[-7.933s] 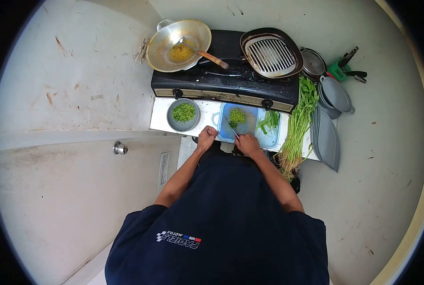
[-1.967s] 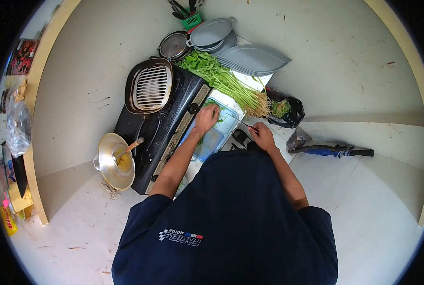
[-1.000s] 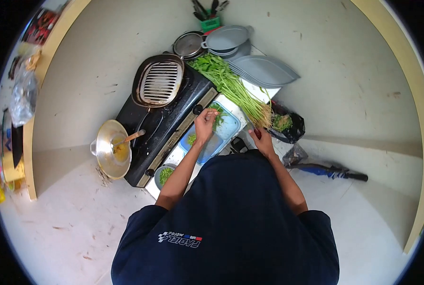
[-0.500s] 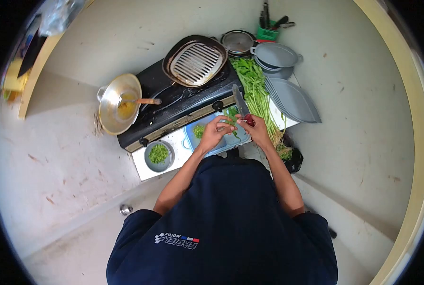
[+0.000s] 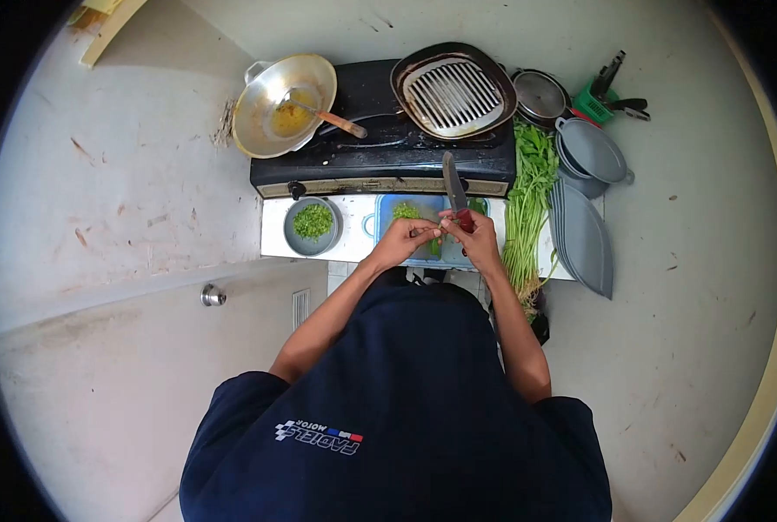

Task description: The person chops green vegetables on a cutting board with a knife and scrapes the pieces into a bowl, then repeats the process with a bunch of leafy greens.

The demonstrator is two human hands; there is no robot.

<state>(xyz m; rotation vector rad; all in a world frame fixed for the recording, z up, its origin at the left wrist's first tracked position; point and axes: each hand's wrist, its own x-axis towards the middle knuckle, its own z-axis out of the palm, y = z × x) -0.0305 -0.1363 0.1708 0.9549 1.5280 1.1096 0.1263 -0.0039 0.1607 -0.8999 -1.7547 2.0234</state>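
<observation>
My right hand (image 5: 480, 242) is closed round the red handle of a kitchen knife (image 5: 453, 178), its blade pointing up and away from me. My left hand (image 5: 399, 244) is pinched, its fingertips meeting the right hand's over what looks like a thin green stem, mostly hidden by the fingers. Some green leaves (image 5: 435, 248) show just below the fingertips. Under both hands lies a blue cutting board (image 5: 386, 209) with a small heap of chopped greens (image 5: 406, 210) on its left part. A grey bowl (image 5: 335, 235) of chopped greens (image 5: 313, 222) stands to the left.
Behind the board is a black stove (image 5: 366, 161) bearing a wok (image 5: 262, 96) with a ladle (image 5: 340, 122), and a grill pan (image 5: 406, 96). Long leafy greens (image 5: 527, 200) lie at right, beside grey plates (image 5: 588, 239), pots (image 5: 540, 94) and a green utensil holder (image 5: 591, 104).
The camera view has turned, so the stove and counter sit more level and farther right. My fingertips have come closer together, and less leaf shows between them. The knife stays in my right hand.
</observation>
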